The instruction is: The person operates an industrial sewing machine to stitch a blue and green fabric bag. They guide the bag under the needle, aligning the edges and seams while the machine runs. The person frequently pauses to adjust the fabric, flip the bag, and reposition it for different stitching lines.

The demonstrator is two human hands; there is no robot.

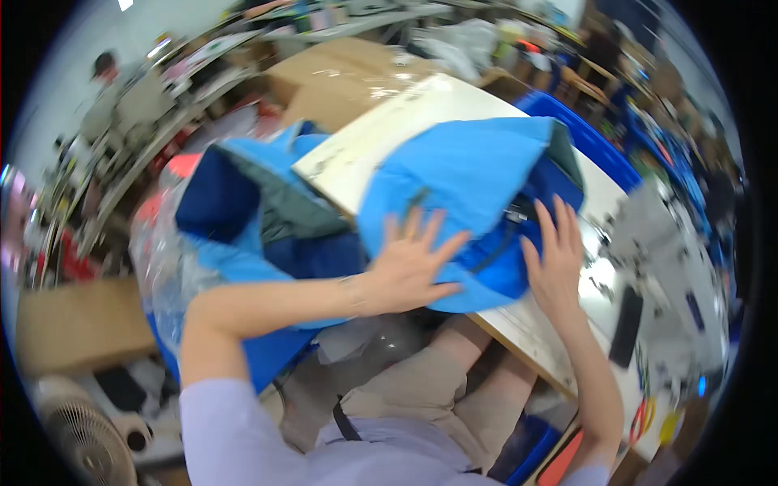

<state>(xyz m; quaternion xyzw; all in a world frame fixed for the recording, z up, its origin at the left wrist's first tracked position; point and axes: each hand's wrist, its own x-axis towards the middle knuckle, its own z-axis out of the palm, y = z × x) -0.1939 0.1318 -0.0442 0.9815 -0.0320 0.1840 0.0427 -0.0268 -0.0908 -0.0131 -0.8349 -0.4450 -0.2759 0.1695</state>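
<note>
A light blue fabric piece (454,166) with royal blue, navy and grey-green parts lies on the white tabletop (369,130). My left hand (409,263) is on or just over its near left part, fingers spread and holding nothing. At its right side is my right hand (556,263), fingers stretched out along the royal blue part; motion blur hides whether they touch it. A small dark fitting (519,212) shows on the fabric near those fingers. To the left, a heap of similar blue and grey-green fabric (304,215) hangs beside the table.
Behind the table is a large cardboard box (324,73), with a blue crate (579,134) at the far right. A black oblong thing (626,328) and orange-handled scissors (643,419) lie on the right. A fan (85,433) stands lower left; a person (121,101) sits far left.
</note>
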